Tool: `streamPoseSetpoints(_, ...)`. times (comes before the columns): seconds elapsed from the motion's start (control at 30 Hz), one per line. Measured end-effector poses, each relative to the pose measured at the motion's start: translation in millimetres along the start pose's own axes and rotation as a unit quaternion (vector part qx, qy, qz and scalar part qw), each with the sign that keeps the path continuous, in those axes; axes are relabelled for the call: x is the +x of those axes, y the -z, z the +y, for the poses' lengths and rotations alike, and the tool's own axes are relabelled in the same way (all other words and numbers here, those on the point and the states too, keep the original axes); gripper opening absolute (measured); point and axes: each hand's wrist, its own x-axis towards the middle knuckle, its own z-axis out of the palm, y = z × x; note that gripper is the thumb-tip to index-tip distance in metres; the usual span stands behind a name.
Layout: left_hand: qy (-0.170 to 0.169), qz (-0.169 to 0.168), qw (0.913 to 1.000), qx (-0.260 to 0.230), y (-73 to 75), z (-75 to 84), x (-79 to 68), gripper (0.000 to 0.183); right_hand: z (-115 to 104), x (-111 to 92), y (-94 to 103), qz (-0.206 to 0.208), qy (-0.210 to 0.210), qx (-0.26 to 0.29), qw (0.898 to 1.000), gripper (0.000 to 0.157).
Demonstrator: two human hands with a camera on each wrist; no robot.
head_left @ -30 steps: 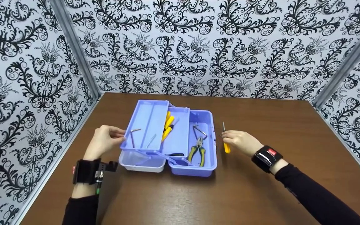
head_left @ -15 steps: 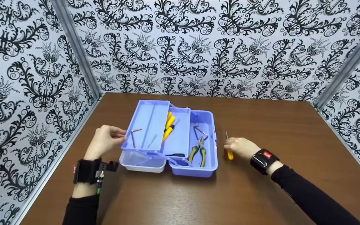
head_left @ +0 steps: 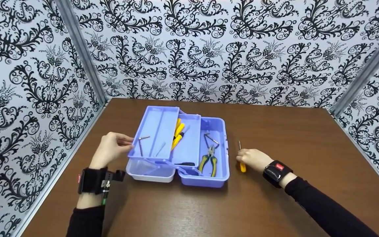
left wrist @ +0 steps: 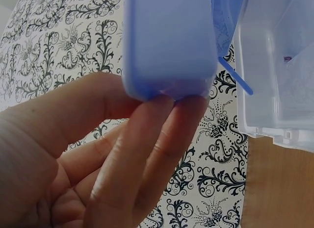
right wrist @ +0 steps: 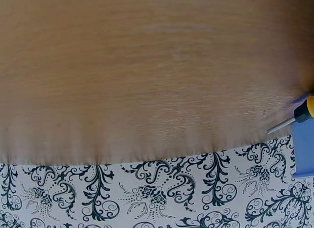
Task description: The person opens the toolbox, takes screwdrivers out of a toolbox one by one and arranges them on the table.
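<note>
My left hand (head_left: 109, 149) pinches the outer edge of the purple upper tray (head_left: 158, 121) of an opened toolbox (head_left: 206, 182). The left wrist view shows the thumb and fingertips at the end of that tray (left wrist: 171, 41). To the right of the box, my right hand (head_left: 255, 159) holds a screwdriver (head_left: 243, 168) by its yellow handle, low over the table, blade pointing away from me. That screwdriver's metal blade (right wrist: 281, 126) shows at the right edge of the right wrist view, where the hand itself is out of frame.
Pliers (head_left: 214, 166) and L-shaped hex keys (head_left: 212, 139) lie in the deep compartment. Yellow-handled screwdrivers (head_left: 177, 141) fill part of the middle tray (head_left: 189, 144). Another L-shaped key (head_left: 140, 148) is in the upper tray. The whitish lid (head_left: 151, 177) rests underneath. Patterned walls enclose the brown table (head_left: 189, 210).
My right hand has moved toward me and slightly right, lower toward the table, with the screwdriver still gripped. My left hand and the toolbox stay where they were.
</note>
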Motion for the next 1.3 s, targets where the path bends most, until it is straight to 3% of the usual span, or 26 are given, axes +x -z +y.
streamPoseSetpoints(0.2, -0.010, 0.007, 0.9998, 0.016, -0.4, -0.7, 0.3, 0.022, 1.4, -0.3, -1.4, 0.007, 0.015, -0.017, 1.000, 0.019)
streamPoseSetpoints(0.73, -0.004, -0.002, 1.0000, 0.005, 0.0, -1.5, 1.5, 0.024, 4.6, -6.1, 3.7, -0.008, 0.002, 0.037, 0.999, 0.019)
streamPoseSetpoints(0.93, 0.002, 0.000, 1.0000, 0.006, -0.6, -2.6, 1.8, 0.024, 8.8, -5.1, 9.9, 0.013, -0.009, 0.037, 0.999, 0.019)
streamPoseSetpoints(1.13, -0.007, 0.007, 0.9999, 0.008, -0.6, -3.2, 1.6, 0.022, 11.7, -0.4, 19.8, 0.018, -0.068, 0.060, 0.996, 0.020)
streamPoseSetpoints(1.3, -0.012, 0.007, 0.9999, 0.003, 0.0, -4.0, 1.6, 0.022, 10.0, 7.3, 30.0, -0.001, -0.165, 0.119, 0.979, 0.039)
